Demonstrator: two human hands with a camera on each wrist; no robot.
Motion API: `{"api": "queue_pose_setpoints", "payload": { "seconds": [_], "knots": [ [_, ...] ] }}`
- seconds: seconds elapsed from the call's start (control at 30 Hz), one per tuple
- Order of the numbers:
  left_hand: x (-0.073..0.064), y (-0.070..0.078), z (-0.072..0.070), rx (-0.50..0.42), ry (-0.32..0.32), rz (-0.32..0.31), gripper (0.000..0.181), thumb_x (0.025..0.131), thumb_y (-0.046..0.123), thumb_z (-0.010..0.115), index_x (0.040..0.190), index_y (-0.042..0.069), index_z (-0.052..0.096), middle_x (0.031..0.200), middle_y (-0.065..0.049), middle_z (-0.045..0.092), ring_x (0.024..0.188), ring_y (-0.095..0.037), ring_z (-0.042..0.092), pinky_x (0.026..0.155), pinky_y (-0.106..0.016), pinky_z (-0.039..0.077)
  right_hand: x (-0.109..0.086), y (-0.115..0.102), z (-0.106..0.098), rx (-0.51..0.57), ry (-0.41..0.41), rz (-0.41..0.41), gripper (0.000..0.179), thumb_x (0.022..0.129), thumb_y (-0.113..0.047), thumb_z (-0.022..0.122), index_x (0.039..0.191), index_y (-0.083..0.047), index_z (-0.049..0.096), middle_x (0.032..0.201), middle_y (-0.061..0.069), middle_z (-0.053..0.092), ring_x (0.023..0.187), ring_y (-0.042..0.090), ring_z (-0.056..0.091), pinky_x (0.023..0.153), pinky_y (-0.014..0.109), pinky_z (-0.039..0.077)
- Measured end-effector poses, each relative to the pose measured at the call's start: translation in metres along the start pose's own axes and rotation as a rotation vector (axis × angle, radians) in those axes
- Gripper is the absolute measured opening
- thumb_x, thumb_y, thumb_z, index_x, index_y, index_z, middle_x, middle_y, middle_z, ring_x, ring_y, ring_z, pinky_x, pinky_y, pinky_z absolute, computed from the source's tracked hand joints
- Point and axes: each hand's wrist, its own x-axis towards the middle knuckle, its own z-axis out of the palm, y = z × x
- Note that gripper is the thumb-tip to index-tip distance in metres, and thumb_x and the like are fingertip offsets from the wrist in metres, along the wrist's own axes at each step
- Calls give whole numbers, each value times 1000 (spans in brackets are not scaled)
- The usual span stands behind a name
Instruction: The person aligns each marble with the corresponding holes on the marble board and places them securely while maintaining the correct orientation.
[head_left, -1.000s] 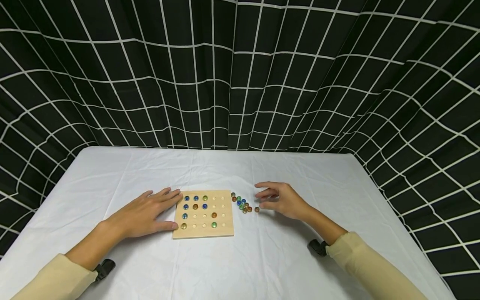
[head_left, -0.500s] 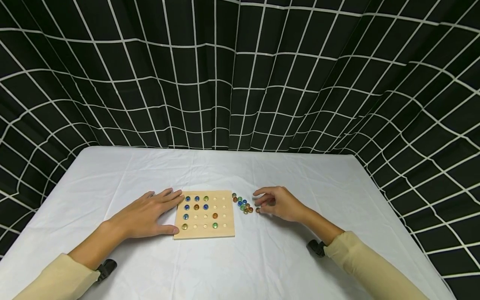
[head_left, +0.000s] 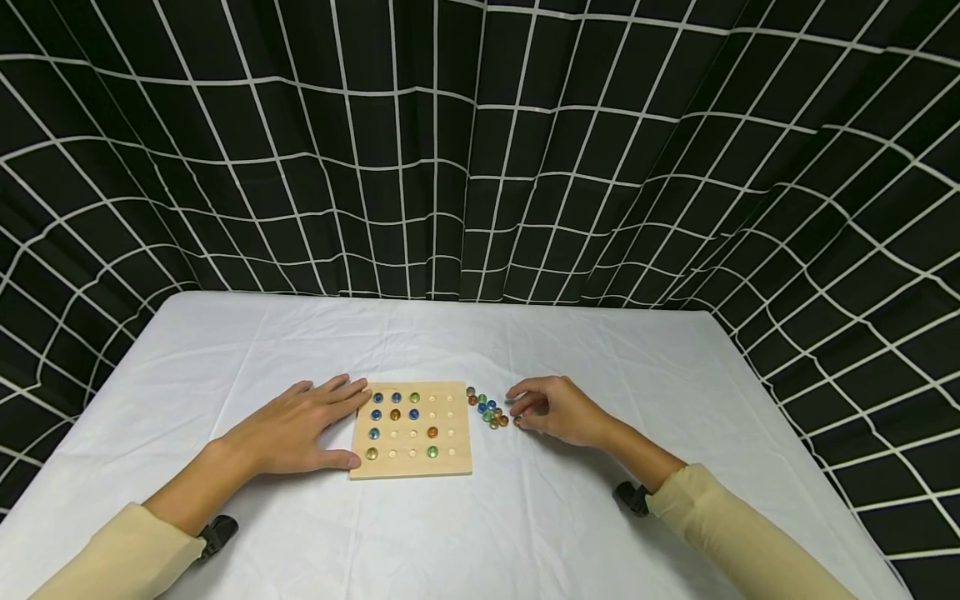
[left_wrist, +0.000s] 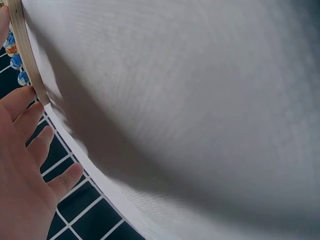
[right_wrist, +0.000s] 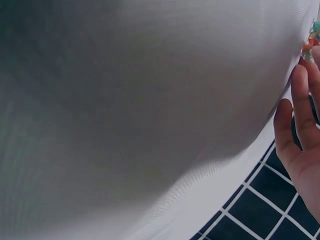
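Note:
A light wooden board (head_left: 442,472) with rows of round hollows lies on the table, several glass marbles seated in it. My left hand (head_left: 292,429) spreads over its left side, thumb at the near corner and fairly straight fingertips at the far left corner. Just off the board's right edge lies a loose cluster of blue, green and brown marbles (head_left: 487,415). At the near right end of this cluster, my right hand (head_left: 558,408) pinches a brown marble (head_left: 517,422) between thumb and curled fingers. Most of that marble is hidden by the fingertips.
A white cloth (head_left: 420,542) covers the table. Black curtains with a white grid (head_left: 465,167) hang behind and at both sides. Each wrist carries a small black camera (head_left: 219,533) near the sleeve.
My right hand has lowered slightly and its thumb and fingers have closed in on the brown marble. My left hand stays on the board. The whole view has shifted slightly.

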Motion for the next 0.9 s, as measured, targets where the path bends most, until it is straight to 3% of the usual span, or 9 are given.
{"api": "queue_pose_setpoints", "payload": {
  "seconds": [0.3, 0.53, 0.9],
  "knots": [
    [1, -1, 2, 18, -7, 0, 99, 81, 84, 48, 153, 16, 42, 158, -3, 38, 145, -34, 34, 109, -64, 31, -1, 1, 2, 15, 12, -7, 28, 86, 7, 71, 114, 0, 68, 94, 4, 75, 90, 17, 71, 79, 31, 57],
    [1, 0, 1, 30, 5, 6, 98, 81, 83, 49, 152, 16, 43, 157, -3, 39, 144, -34, 35, 108, -63, 32, 2, -3, 6, 63, 67, -43, 27, 87, 9, 68, 114, 3, 68, 98, 9, 74, 92, 22, 70, 83, 34, 57],
    [-1, -1, 2, 44, 6, 0, 98, 82, 83, 47, 153, 16, 42, 158, -2, 38, 144, -32, 35, 108, -63, 32, 9, -26, 19, 95, 68, -124, 26, 87, 5, 71, 112, 3, 69, 98, 7, 74, 89, 16, 69, 80, 33, 56]
  ]
}}
